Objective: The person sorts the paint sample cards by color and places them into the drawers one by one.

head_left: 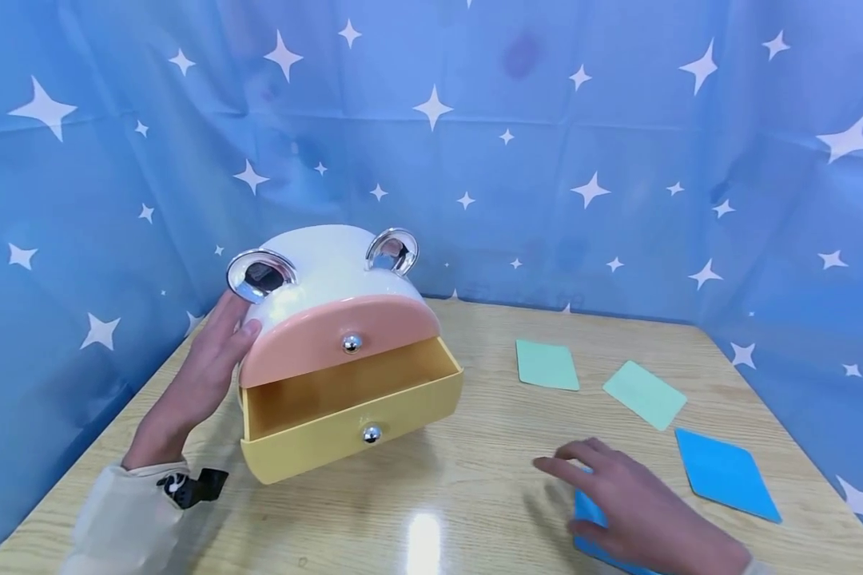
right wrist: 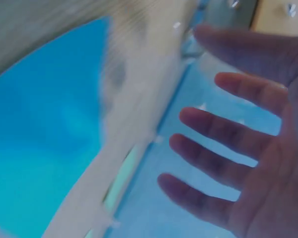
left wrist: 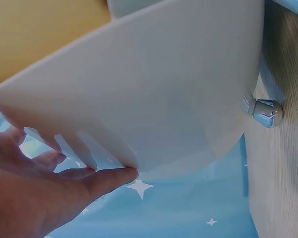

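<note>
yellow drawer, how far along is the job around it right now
Done: the yellow drawer stands open. In hand: the left hand rests against the side of the white shell, while the right hand is over a blue card, contact unclear. Left, probably: the cards, since two green cards and another blue card lie on the table and none shows inside the drawer.

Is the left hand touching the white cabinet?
Touching. The left wrist view shows fingertips of the left hand meeting their reflections on the white cabinet.
</note>
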`<action>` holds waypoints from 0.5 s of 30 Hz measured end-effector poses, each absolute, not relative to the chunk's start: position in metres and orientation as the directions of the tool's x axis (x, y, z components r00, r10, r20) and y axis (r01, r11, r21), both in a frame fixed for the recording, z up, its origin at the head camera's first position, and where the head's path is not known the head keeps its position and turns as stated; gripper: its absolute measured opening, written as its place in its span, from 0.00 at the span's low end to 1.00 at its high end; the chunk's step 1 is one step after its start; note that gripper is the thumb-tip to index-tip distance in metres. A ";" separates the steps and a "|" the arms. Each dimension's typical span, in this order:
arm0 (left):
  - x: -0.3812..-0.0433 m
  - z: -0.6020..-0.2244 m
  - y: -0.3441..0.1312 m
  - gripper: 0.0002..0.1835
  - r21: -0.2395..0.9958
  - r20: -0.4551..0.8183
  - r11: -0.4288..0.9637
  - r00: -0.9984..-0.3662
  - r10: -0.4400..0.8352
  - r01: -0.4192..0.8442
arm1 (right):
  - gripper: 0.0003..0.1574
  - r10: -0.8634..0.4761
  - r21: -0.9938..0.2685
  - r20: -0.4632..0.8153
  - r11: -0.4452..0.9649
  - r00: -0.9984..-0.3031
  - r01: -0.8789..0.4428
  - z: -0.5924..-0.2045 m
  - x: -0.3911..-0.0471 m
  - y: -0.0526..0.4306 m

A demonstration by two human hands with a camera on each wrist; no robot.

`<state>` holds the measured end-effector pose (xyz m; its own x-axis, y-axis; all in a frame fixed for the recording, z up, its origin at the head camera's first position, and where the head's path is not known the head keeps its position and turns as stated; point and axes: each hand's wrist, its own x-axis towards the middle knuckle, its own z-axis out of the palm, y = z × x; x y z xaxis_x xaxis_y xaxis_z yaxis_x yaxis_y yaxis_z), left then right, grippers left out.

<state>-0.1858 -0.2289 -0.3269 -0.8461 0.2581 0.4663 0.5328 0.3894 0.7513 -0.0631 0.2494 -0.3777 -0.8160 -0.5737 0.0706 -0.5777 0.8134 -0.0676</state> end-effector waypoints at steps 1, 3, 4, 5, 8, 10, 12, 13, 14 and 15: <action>-0.186 -0.327 -0.229 0.32 0.750 0.468 0.389 -0.845 0.257 0.534 | 0.46 -0.547 -0.087 0.034 0.832 -0.836 -0.548 -0.381 -0.061 0.260; -0.185 -0.327 -0.229 0.32 0.750 0.472 0.388 -0.844 0.254 0.536 | 0.49 -0.500 -0.139 -0.038 0.860 -0.865 -0.491 -0.388 -0.057 0.278; -0.185 -0.327 -0.228 0.32 0.749 0.473 0.387 -0.844 0.253 0.537 | 0.51 -0.478 -0.159 -0.065 0.872 -0.876 -0.463 -0.392 -0.055 0.286; -0.185 -0.327 -0.228 0.32 0.750 0.474 0.388 -0.844 0.252 0.537 | 0.53 -0.461 -0.171 -0.079 0.880 -0.884 -0.444 -0.396 -0.052 0.294; -0.186 -0.328 -0.227 0.32 0.752 0.470 0.388 -0.846 0.250 0.533 | 0.58 -0.450 -0.174 -0.068 0.884 -0.891 -0.433 -0.408 -0.047 0.311; -0.186 -0.328 -0.227 0.32 0.754 0.466 0.390 -0.849 0.249 0.528 | 0.60 -0.456 -0.142 -0.029 0.883 -0.889 -0.448 -0.417 -0.045 0.319; -0.185 -0.328 -0.227 0.32 0.754 0.463 0.394 -0.851 0.246 0.525 | 0.62 -0.461 -0.122 0.009 0.880 -0.887 -0.459 -0.423 -0.043 0.325; -0.185 -0.328 -0.226 0.32 0.754 0.464 0.394 -0.851 0.246 0.525 | 0.62 -0.464 -0.125 0.020 0.877 -0.885 -0.463 -0.426 -0.042 0.327; -0.185 -0.329 -0.226 0.32 0.753 0.468 0.393 -0.849 0.245 0.528 | 0.62 -0.458 -0.124 0.019 0.881 -0.889 -0.457 -0.428 -0.042 0.329; -0.185 -0.329 -0.226 0.32 0.752 0.471 0.392 -0.848 0.244 0.530 | 0.62 -0.452 -0.129 0.018 0.883 -0.892 -0.451 -0.430 -0.042 0.330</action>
<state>-0.1854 -0.2262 -0.3288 -0.8478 0.2437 0.4710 0.5303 0.3919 0.7517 -0.0417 0.3304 -0.4302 -0.8918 -0.4521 0.0185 -0.4505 0.8834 -0.1288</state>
